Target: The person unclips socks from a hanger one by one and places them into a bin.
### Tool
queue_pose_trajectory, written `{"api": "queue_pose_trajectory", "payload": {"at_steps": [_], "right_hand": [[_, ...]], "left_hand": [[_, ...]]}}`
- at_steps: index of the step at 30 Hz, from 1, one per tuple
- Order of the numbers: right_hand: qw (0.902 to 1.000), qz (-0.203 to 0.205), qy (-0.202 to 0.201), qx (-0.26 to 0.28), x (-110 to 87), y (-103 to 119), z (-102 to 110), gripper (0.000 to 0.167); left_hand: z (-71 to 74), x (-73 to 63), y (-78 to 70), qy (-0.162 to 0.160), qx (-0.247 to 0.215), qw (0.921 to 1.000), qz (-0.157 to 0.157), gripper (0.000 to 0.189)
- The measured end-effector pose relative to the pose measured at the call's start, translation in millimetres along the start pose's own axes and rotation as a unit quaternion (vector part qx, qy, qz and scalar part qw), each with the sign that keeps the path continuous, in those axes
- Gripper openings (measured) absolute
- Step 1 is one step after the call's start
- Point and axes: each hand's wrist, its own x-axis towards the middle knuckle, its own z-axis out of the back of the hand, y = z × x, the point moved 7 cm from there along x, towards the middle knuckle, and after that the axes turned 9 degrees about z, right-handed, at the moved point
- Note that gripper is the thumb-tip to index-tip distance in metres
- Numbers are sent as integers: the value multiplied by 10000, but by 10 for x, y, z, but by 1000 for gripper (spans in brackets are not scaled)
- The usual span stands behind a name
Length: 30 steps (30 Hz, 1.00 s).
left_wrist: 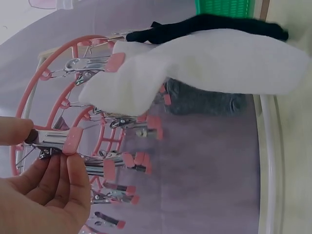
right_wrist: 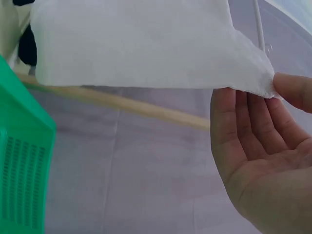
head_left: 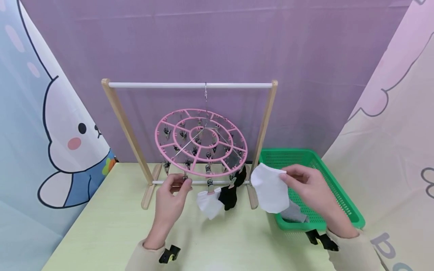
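My left hand point(head_left: 172, 199) pinches a metal clip point(left_wrist: 53, 140) with pink tips, between thumb and fingers, at the near left rim of a round pink clip hanger point(head_left: 199, 173). By its top edge, my right hand point(head_left: 312, 188) holds a white sock point(head_left: 271, 190), which hangs down in front of the green basket. Another white sock point(head_left: 209, 205) hangs from a clip at the hanger's near side, right of my left hand. Beside it hangs a black sock point(head_left: 228, 197), and a dark grey sock point(left_wrist: 202, 100) shows behind them in the left wrist view.
The hanger hooks onto the white rod point(head_left: 156, 85) of a wooden-legged stand point(head_left: 125, 128) on the pale table point(head_left: 101, 222). A green basket point(head_left: 342, 192) stands at the right, with a grey sock point(head_left: 294, 212) inside. Several unused clips dangle under the rings.
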Motion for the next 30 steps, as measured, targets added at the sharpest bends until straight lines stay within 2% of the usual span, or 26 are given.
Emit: {"api": "queue_pose_trajectory", "payload": {"at_steps": [11, 19, 23, 30], "right_hand": [[9980, -186, -567, -219, -22, -163, 343, 24], [9944, -652, -606, -572, -108, -460, 461, 32], [9930, -850, -560, -600, -177, -635, 455, 34], [9895, -1380, -421, -130, -337, -1019, 315, 40]], "left_hand": [[119, 50, 47, -260, -143, 9995, -86, 16], [172, 65, 69, -373, -141, 9992, -75, 16], [180, 64, 74, -400, -147, 9990, -100, 17], [177, 67, 63, -403, -222, 9988, -171, 16]]}}
